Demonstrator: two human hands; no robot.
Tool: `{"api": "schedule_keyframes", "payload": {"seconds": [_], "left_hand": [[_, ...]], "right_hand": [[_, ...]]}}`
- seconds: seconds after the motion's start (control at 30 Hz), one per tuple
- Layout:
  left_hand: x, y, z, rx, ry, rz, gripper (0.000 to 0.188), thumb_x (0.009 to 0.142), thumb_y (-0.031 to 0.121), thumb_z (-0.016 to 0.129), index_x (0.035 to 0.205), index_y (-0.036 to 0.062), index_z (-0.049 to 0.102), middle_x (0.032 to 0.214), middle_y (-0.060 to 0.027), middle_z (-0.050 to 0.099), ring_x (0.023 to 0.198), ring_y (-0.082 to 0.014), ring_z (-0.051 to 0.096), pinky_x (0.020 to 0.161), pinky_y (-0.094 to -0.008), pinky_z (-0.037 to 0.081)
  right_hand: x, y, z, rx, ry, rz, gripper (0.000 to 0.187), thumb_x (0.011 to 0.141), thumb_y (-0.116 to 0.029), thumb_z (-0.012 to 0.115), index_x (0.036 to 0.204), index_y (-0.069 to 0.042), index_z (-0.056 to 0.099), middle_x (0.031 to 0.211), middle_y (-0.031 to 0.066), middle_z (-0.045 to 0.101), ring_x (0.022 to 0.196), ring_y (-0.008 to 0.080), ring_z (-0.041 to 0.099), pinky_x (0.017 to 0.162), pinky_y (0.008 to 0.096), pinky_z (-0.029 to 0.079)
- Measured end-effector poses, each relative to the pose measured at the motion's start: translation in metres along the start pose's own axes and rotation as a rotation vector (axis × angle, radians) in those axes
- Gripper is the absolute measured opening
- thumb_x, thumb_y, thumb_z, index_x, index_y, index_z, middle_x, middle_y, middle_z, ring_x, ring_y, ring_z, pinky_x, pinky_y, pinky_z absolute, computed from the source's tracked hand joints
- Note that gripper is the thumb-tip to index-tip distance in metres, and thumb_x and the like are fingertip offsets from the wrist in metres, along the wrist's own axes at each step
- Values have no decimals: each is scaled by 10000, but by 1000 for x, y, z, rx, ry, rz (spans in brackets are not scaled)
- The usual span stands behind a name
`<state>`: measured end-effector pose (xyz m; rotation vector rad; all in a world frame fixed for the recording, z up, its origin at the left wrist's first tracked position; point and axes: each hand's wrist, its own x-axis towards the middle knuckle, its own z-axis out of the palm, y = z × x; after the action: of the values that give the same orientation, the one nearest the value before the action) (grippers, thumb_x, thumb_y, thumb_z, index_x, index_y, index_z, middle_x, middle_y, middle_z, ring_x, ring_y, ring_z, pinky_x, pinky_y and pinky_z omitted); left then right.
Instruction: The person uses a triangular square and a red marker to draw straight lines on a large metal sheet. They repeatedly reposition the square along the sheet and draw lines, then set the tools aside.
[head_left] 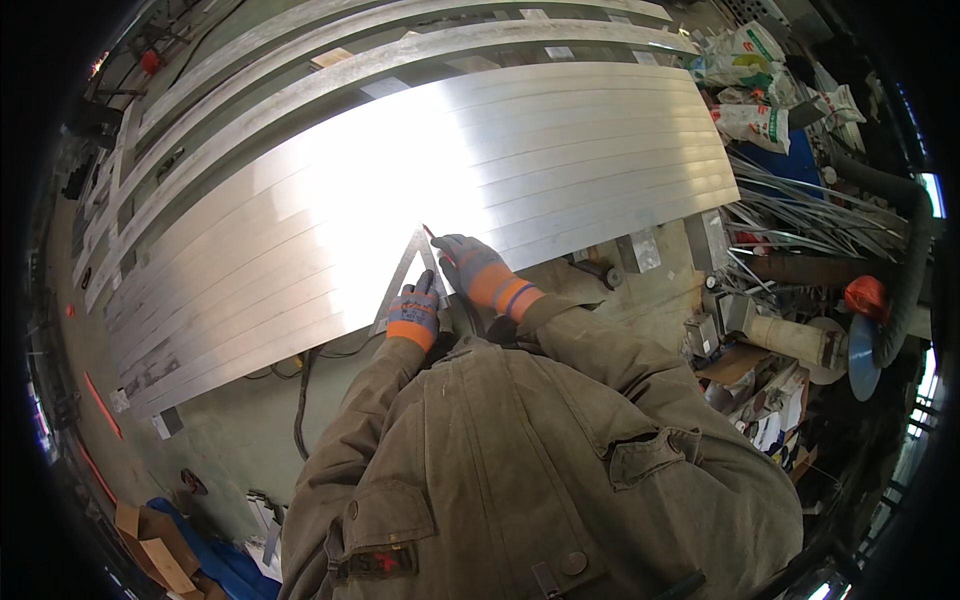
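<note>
Near the centre of the frame, the right grip [477, 272] is closed around a thin red marking stick [429, 232], which pokes out up-left of the fingers, its end beside the metal triangle's [403, 266] peak. The left grip [413, 310], lower and further left, rests fingers-forward on the triangle's lower part, though whether it clamps it I cannot tell; the triangle lies on the silvery slatted panel [590, 130].

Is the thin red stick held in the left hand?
No, the right hand holds the thin red stick, while the left hand is at the metal triangle.
</note>
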<state>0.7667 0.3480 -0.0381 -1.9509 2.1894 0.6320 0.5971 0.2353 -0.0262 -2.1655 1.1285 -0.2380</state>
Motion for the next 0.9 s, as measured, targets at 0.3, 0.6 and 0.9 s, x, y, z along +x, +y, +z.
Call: {"api": "schedule_keyframes", "payload": {"seconds": [0.3,0.6,0.9], "left_hand": [[2,-2,7,25,30,22,359,938,124,705,1280,52,786,1731,-111,515,1291,-330,682,1032,-429,619],[-4,-11,17,34,95,9,365,955,138,692,1297,37,770,1698,-117,545,1399,-335,619,1111,-453,582],[-38,-54,17,-5,107,-68,375,958,142,697,1315,54,769,1687,-118,558,1451,-345,592,1140,-480,560]], "right_hand": [[-84,-11,-38,117,-168,-8,283,1082,-201,651,1325,-94,749,1239,190,771,1136,411,730,979,474,588],[-109,0,-32,194,-147,83,307,1065,-335,704,1292,-145,788,1210,179,787,1130,378,753,987,463,583],[-90,-19,-18,240,56,80,330,1041,-314,743,1331,-159,766,1234,159,770,1147,395,735,986,466,586]]}}
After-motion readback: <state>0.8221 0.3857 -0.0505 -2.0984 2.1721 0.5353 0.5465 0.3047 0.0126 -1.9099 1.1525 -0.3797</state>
